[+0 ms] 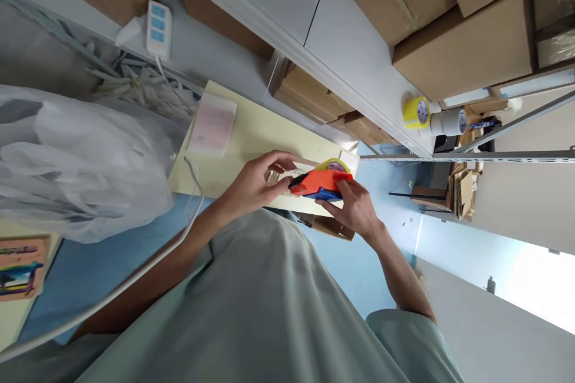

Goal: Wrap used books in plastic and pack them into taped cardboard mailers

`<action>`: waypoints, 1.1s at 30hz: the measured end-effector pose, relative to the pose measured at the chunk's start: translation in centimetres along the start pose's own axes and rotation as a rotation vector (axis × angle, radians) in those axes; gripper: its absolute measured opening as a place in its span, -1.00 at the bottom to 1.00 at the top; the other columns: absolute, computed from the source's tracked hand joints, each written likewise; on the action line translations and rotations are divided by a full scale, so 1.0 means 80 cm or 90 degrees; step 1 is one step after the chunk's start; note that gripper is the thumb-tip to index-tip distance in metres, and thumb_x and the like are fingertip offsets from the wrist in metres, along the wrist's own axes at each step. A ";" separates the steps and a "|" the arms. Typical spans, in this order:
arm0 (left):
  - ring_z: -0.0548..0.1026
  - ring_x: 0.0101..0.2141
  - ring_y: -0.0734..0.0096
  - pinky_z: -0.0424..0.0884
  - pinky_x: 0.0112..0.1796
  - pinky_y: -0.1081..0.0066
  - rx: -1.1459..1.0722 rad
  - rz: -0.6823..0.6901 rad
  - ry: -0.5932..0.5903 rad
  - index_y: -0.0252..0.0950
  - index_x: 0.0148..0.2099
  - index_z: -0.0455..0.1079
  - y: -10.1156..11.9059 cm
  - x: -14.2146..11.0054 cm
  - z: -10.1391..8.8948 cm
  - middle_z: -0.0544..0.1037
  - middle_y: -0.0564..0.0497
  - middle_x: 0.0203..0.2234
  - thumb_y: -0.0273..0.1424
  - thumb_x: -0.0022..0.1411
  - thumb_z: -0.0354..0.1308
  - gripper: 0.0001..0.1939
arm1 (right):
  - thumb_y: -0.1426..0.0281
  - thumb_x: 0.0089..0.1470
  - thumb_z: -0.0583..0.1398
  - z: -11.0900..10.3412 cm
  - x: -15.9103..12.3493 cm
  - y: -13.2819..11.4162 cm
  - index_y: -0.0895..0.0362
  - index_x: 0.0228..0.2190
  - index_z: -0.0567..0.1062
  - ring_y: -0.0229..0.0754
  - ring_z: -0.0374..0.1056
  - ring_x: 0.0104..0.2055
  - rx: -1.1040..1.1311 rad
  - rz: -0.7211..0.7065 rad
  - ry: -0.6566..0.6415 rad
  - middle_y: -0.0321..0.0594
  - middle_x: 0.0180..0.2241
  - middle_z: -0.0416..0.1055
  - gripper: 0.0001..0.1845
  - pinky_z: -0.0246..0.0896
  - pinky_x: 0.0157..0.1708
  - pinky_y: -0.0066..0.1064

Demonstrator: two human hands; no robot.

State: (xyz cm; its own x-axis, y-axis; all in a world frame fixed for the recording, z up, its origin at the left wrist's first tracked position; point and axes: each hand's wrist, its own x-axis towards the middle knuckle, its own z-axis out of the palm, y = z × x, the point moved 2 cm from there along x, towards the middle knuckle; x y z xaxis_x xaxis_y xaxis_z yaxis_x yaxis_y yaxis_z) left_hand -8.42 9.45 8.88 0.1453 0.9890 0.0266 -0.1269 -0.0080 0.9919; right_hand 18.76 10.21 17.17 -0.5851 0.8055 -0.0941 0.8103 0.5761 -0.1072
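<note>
The only view came from the person's head and looked forward and steeply down, over the chest. The grey-green shirt (pixel 278 299) was very near to the lens and filled the lower middle. The left hand (pixel 256 184) and the right hand (pixel 354 206), with the tape dispenser (pixel 321 182), were close to the centre, above the pale yellow tabletop (pixel 256 122). The scene was wide, from the white plastic bag (pixel 81 161) at left to the cardboard boxes (pixel 471 48) at upper right, and the shelving unit (pixel 354 54) crossed it slantwise.

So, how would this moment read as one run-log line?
right hand: grips orange-blue tape dispenser | left hand: close by, contact unclear | yellow roll: in dispenser | pinkish sheet: on table
</note>
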 end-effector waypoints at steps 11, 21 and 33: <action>0.57 -0.36 0.26 0.56 -0.23 0.21 -0.231 -0.266 -0.084 -0.24 -0.29 0.57 -0.091 -0.012 0.008 0.61 -0.03 -0.42 0.19 0.09 0.52 -0.42 | -0.04 0.29 0.41 -0.003 0.020 -0.028 -0.01 0.12 0.59 0.07 0.67 -0.13 0.091 0.204 -0.338 -0.17 -0.16 0.73 -0.47 0.48 -0.17 -0.25; 0.52 -0.37 0.31 0.50 -0.24 0.27 -0.274 -0.287 -0.049 -0.25 -0.33 0.53 -0.128 -0.044 0.030 0.57 -0.02 -0.45 0.20 0.05 0.50 -0.40 | -0.16 0.38 0.28 -0.013 0.049 -0.037 0.04 -0.27 0.57 -0.03 0.60 -0.22 0.118 0.220 -0.503 -0.18 -0.28 0.69 -0.48 0.26 -0.29 -0.34; 0.49 -0.37 0.34 0.45 -0.24 0.33 -0.212 -0.338 0.220 -0.28 -0.32 0.54 -0.229 -0.020 -0.039 0.57 -0.02 -0.47 0.02 0.03 0.54 -0.51 | -0.41 0.19 0.22 -0.078 0.089 -0.008 0.05 -0.44 0.49 -0.14 0.43 -0.47 0.098 0.316 -0.514 -0.23 -0.51 0.53 -0.24 0.11 -0.44 -0.32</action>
State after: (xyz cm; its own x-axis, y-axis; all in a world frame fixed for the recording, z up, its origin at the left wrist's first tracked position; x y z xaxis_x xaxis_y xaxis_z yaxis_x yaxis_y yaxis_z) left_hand -9.39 8.45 -9.72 -0.0420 0.8371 -0.5455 -0.4259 0.4789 0.7676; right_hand 14.25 16.45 22.71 -0.0676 0.5808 -0.8112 0.9923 0.1238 0.0060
